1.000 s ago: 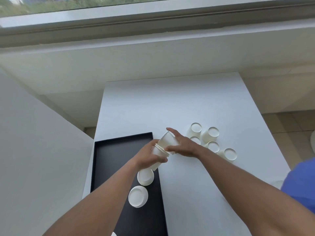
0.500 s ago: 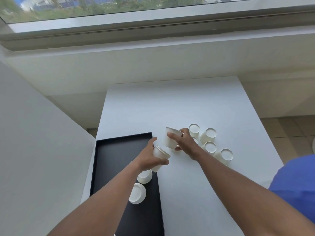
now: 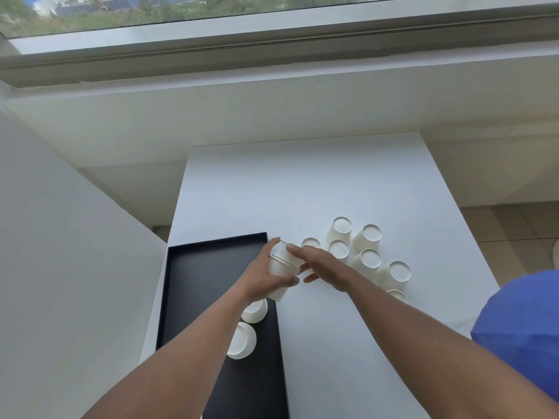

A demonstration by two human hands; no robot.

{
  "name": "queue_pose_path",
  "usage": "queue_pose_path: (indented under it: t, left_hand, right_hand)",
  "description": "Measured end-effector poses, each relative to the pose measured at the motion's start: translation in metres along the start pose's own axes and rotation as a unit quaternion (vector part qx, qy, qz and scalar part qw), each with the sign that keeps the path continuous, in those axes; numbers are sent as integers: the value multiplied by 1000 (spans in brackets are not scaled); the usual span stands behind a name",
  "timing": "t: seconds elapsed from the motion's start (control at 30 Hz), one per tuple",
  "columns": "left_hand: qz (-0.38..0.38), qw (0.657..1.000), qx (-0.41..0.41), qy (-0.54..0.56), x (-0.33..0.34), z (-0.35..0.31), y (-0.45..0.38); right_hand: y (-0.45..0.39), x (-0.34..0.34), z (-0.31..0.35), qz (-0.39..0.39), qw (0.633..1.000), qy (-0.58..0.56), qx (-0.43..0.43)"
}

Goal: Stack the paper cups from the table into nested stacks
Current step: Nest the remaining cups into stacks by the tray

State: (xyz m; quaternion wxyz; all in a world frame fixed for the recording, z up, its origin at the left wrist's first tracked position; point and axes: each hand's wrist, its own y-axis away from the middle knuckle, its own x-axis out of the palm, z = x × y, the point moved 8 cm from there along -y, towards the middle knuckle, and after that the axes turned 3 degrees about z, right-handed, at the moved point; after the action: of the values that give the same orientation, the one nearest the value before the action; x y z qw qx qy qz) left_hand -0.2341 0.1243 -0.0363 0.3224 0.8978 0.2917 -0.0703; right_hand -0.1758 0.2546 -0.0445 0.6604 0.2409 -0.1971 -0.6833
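Paper: you are nesting thin white cups, so grip lightly; I judge the walls will dent under a hard squeeze.
Stack [image 3: 279, 269]: it sits in your left hand [image 3: 263, 278], held above the seam between the tray [image 3: 193, 267] and the tabletop [image 3: 302, 182], tilted a little, rims showing as rings near the top.
Left hand: fingers and thumb wrapped round the stack's middle, closed on it.
Right hand [image 3: 322, 264]: palm down, fingers spread, fingertips touching the top cup of the stack; it holds nothing of its own that you can see.
Step in hand: seating the newest cup onto the stack, as it looks from here.
How to do it well: press straight along the stack's axis with the flat fingers, not from the side. Keep the left grip below the rims so the top cup can slide home. Stop when the rims sit evenly; a crooked ring means the cup is cocked, so twist it slightly to free it.
Loose cups [image 3: 366, 255]: a cluster stands on the tabletop just right of your right hand, close together, some touching.
Next reach: judge it a short one; take the nearest cup [image 3: 311, 243] without knocking its neighbours.
Tray: two other cup piles [image 3: 248, 326] lie in it, near your left forearm.
Risk: your right wrist passes low over the cluster.
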Motion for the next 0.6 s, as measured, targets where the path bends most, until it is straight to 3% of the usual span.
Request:
queue_pose_path:
  t: [0.5, 0.6]
  left_hand:
    - [14, 1000, -10, -20, 2, 11, -7]
    - [18, 999, -21, -35, 2, 15, -10]
  right_hand:
    - [-7, 18, -15, 70, 995, 26, 60]
    - [-17, 14, -22, 40, 997, 25, 64]
